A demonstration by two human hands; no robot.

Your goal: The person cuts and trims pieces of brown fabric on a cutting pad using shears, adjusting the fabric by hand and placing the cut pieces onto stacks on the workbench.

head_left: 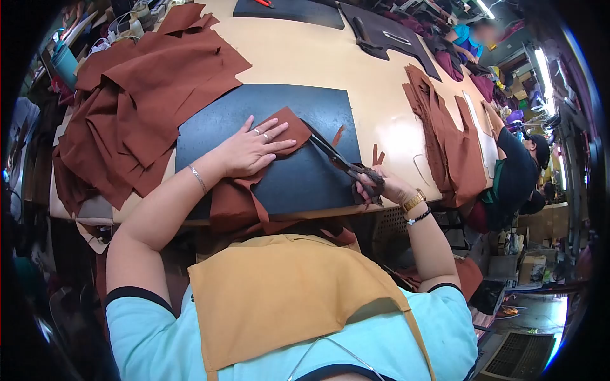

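Fingers spread, my left hand [255, 147] lies flat on a rust-brown fabric piece [287, 124], pressing it onto a dark cutting mat [229, 120]. My right hand [375, 184] is wrapped round the handles of large scissors [329, 150]. Their handles look wrapped in dark cloth. The blades point up and left, with the tips at the right edge of the fabric piece. A narrow brown offcut [338, 135] lies just right of the blades. Below my left wrist, more brown fabric [235, 202] drapes over the table's near edge.
A large heap of brown fabric [146, 101] covers the table's left side. Brown strips [454, 146] lie on the right. Dark boards [292, 11] and a black flat piece [397, 41] are at the far edge. A person in dark clothing [518, 162] is at the right.
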